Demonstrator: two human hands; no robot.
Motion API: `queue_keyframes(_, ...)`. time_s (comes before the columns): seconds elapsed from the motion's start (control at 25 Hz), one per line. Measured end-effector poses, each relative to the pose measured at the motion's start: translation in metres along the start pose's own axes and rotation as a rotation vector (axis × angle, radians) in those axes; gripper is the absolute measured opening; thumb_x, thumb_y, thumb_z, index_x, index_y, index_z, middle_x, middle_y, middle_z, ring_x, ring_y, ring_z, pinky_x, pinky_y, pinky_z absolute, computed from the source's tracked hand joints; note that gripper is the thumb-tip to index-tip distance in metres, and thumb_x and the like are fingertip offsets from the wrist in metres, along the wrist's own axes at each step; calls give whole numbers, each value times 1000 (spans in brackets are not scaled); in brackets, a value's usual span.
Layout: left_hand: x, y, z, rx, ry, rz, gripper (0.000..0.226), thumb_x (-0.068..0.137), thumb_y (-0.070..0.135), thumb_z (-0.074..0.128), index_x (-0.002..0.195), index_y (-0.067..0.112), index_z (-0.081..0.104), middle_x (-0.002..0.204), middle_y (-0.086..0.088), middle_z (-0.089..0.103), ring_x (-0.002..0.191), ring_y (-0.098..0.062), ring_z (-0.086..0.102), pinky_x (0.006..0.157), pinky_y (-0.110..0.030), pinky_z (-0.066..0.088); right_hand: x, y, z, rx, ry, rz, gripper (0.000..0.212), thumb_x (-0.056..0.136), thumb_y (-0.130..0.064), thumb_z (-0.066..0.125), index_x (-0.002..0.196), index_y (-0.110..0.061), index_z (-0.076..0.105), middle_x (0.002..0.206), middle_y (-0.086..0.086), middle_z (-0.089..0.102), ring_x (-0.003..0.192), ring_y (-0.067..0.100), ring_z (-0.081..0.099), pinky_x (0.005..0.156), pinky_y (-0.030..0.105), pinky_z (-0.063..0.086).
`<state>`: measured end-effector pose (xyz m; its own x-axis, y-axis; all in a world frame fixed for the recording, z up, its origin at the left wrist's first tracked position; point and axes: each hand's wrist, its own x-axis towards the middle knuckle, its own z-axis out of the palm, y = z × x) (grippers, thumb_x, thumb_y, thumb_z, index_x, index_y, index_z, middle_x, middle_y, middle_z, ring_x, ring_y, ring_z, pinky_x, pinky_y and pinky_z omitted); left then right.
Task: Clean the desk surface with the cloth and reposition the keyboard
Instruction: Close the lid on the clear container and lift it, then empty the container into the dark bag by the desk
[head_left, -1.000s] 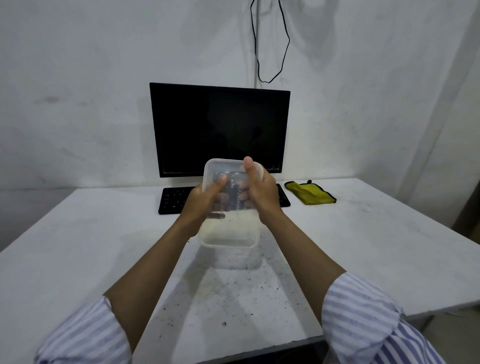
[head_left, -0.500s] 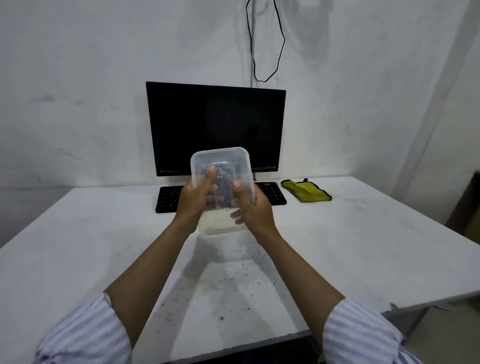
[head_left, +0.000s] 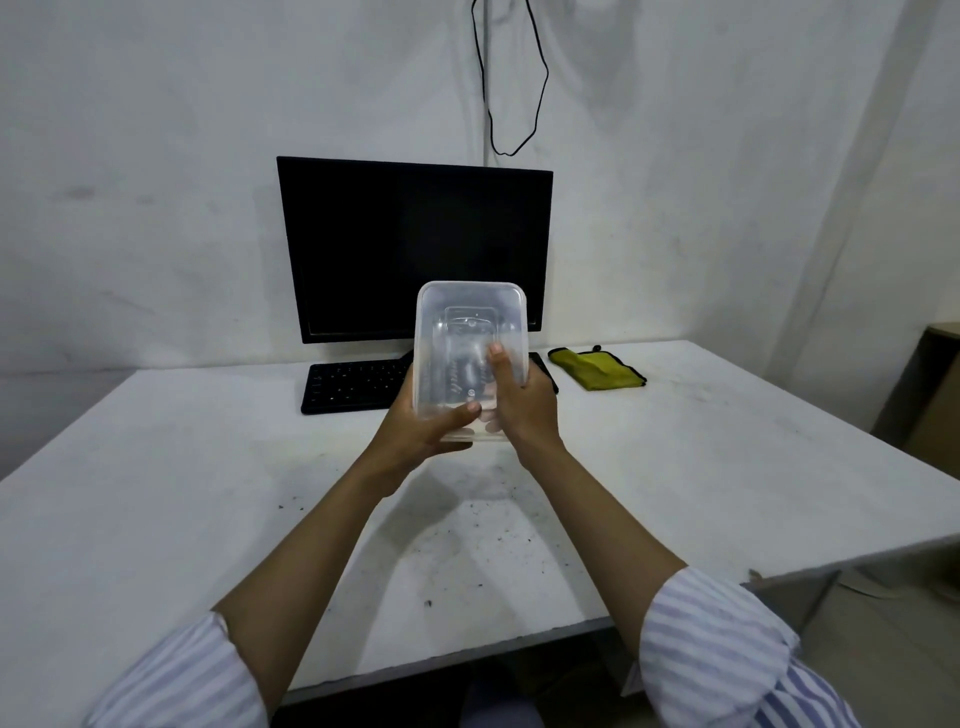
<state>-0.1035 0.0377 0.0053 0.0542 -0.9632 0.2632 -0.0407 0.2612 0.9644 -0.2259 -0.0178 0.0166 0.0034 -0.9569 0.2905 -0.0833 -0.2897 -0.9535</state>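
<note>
Fingers of left hand and right hand grip clear container (tilted up) above desk.

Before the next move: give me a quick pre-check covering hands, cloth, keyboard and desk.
1. Hands free for the cloth: not ok. The left hand and right hand both hold a clear container above the desk.
2. Container empty: cannot tell. Only see-through plastic shows.
3. Cloth within reach: ok. The yellow cloth lies untouched on the desk, right of the keyboard.
4. Keyboard free to move: cannot tell. It lies in front of the monitor, but the container hides its right part.
5. Desk clean: not ok. Dark specks lie below the hands.
</note>
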Motion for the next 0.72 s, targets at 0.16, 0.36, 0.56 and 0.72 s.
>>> queue_keyframes(0.16, -5, 1, 9, 25, -20, -23, 82, 71, 31, 76, 139, 38, 30, 120, 9, 59, 107, -20, 65, 82, -42, 59, -10, -3, -18, 0, -25, 24, 59, 77, -72, 46, 113, -26, 53, 104, 6, 68, 84, 30, 69, 75, 46, 59)
queue_keyframes(0.36, -4, 8, 29, 108, -41, -50, 75, 74, 38, 74, 135, 43, 31, 120, 8, 56, 106, -17, 62, 80, -40, 58, -14, -7, -49, 105, -29, 26, 34, 94, -49, 45, 122, -38, 31, 118, 7, 59, 89, 33, 68, 55, 30, 56)
queue_keyframes(0.56, 10, 9, 70, 116, 22, -28, 31, 87, 45, 58, 117, 39, 56, 128, 1, 47, 111, -17, 56, 95, -38, 50, -14, 0, -95, 204, 103, 46, 22, 94, -41, 48, 115, -35, 45, 113, -2, 58, 104, 24, 62, 86, 41, 52)
queue_keyframes(0.72, 20, 6, 120, 42, 30, -48, 14, 96, 32, 49, 97, 30, 63, 106, 3, 62, 96, -13, 59, 100, -42, 48, -14, 5, -147, 183, 225, 68, 17, 94, -34, 49, 110, -29, 54, 96, -13, 57, 96, 11, 54, 78, 23, 45)
